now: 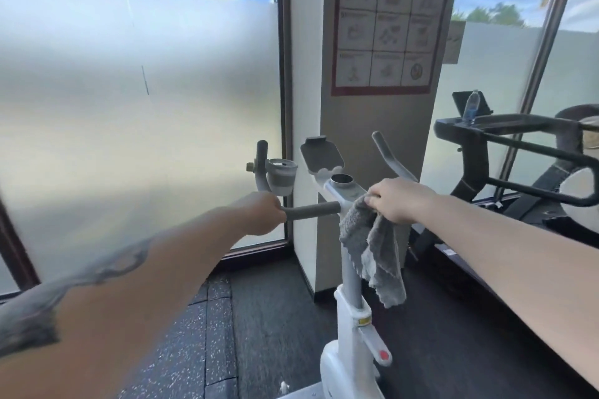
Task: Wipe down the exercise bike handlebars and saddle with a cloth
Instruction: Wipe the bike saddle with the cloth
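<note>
Window: a big foggy window (139,100) fills the space far left of the left hand, with blue sky at the top.
Left hand: the left hand (261,212) is wrapped around the left side of the gray handlebars (312,210).
Cup holder: a gray cup holder (281,177) sits just above the left hand, next to the left bar end that points up.
Bike: the white exercise bike (351,311) stands between the two hands, and its post goes down to the dark floor (275,317).
Cloth: the gray cloth (376,253) hangs down under the right hand, right beside the white post.
Right hand: the right hand (397,199) holds the top of the cloth tight, fingers curled, on the right side of the handlebars.
Poster: a poster (385,19) with little pictures hangs on the wall high above the right hand.
Other machine: a black machine (518,146) stands to the right of the right hand, with a water bottle (470,108) on it.
Saddle: cannot be seen.
</note>
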Demonstrator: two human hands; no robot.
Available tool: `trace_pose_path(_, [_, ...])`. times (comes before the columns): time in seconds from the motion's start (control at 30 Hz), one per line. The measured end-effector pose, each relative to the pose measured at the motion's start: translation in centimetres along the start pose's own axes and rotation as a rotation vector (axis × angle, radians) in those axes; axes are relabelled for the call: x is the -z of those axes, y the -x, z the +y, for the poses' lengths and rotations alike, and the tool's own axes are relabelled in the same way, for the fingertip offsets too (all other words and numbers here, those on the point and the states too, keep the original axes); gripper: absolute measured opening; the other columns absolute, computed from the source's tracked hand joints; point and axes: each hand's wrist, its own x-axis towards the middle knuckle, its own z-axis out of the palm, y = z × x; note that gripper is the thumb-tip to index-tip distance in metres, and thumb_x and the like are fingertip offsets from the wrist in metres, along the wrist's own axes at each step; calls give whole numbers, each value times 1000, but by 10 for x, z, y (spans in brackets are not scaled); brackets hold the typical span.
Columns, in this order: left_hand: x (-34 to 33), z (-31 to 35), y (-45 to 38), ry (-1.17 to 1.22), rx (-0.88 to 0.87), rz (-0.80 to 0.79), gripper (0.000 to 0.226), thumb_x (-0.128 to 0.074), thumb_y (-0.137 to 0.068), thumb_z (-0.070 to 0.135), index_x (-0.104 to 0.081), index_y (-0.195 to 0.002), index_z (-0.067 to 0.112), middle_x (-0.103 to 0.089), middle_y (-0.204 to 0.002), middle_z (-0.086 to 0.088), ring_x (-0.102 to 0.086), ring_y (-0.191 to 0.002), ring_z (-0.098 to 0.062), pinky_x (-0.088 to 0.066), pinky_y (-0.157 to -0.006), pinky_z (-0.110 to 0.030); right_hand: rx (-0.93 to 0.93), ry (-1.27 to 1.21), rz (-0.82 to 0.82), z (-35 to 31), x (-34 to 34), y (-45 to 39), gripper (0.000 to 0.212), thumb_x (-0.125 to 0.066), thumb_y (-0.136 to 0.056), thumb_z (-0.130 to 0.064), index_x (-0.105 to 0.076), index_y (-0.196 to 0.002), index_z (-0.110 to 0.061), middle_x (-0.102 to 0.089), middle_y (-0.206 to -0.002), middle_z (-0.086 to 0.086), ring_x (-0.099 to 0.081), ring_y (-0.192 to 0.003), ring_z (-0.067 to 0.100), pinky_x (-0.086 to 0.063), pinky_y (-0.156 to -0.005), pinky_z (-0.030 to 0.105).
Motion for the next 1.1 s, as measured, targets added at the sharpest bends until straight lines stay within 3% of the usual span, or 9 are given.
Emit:
trace_pose_path(0.17, [10, -16, -64, -61, 11, -42, 27, -49, -94, 26, -65, -111, 14, -63, -110, -5, -59, -98, -23, -45, -80, -31, -3, -5, 8, -8, 4, -64, 37, -32, -101, -41, -60, -120, -28, -61, -123, 0, -56, -112, 25, -46, -95, 43])
trace_pose_path(0.27, [19, -23, -101, -82, -18, -45, 23, -50, -94, 25, -65, -108, 13, -57, -92, -1, -53, -90, -20, -43, -69, -23, -15, 1, 17, -12, 10, -98, 36, -31, -101, -41, -59, -122, -31, -59, -127, -2, -53, -118, 25, -43, -99, 42])
trace_pose_path(0.4, [34, -37, -148, -76, -50, -38, 29, -47, -95, 24, -65, -112, 11, -60, -103, -3, -56, -93, -23, -45, -80, -31, -49, -18, 35, -20, 18, -141, 35, -33, -101, -39, -62, -117, -28, -62, -122, 1, -56, -113, 27, -45, -94, 41])
trace_pose_path(0.6, [54, -63, -209, -95, -92, -41, 26, -46, -93, 22, -63, -109, 11, -64, -111, -10, -56, -86, -24, -40, -64, -28, -124, -19, 62, -41, 27, -194, 35, -33, -103, -36, -62, -118, -23, -62, -122, 2, -55, -114, 27, -39, -82, 32])
trace_pose_path(0.77, [48, -69, -248, -69, -117, -69, 27, -46, -93, 23, -65, -109, 12, -65, -108, -9, -64, -98, -28, -47, -72, -30, -229, -70, 133, -43, 25, -229, 35, -32, -102, -35, -63, -114, -22, -61, -119, 6, -54, -112, 31, -38, -79, 32])
trace_pose_path(0.9, [41, -64, -272, -60, -143, -54, 28, -45, -94, 23, -66, -111, 13, -65, -110, -9, -62, -95, -27, -45, -72, -28, -314, -90, 249, -36, 32, -262, 19, -41, -97, -14, -58, -89, -14, -62, -102, 13, -56, -93, 32, -48, -78, 34])
trace_pose_path(1.0, [46, -61, -289, -63, -145, -11, 28, -45, -94, 23, -66, -111, 13, -62, -113, -8, -57, -93, -26, -43, -72, -28, -328, -183, 373, -27, 37, -293, 31, -37, -97, -25, -56, -78, -9, -63, -93, 18, -56, -83, 35, -41, -70, 32])
trace_pose_path(1.1, [58, -58, -307, -56, -126, 35, 27, -48, -93, 26, -67, -109, 15, -63, -111, -3, -59, -94, -23, -45, -72, -28, -274, -151, 446, -22, 47, -321, 30, -37, -98, -24, -59, -85, -8, -63, -97, 19, -55, -86, 35, -38, -69, 31])
